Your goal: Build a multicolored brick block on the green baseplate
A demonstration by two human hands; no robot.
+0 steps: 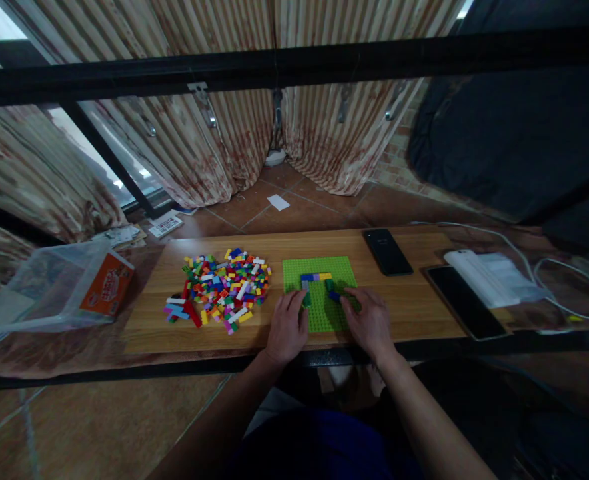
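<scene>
A lime-green studded baseplate (319, 320) lies on the wooden board. On it, toy bricks form an arch-like outline: a blue brick (307, 277), a purple brick (316, 277) and a yellow brick (326, 276) along the top, with a grey brick (305, 285) down the left side and a dark green brick (329, 285) down the right. My left hand (288, 327) rests over the plate's left edge, fingers stretched out beside a green brick (307, 300). At the right, my right hand (369, 320) has its fingertips closed at a dark blue brick (334, 296).
Many loose coloured bricks (229, 287) are heaped on the wooden board (149, 327) to the left. Farther left stands a clear plastic box (49, 267) with an orange label. A black phone (388, 252), a second dark device (467, 303) and a white cable (504, 233) lie rightward.
</scene>
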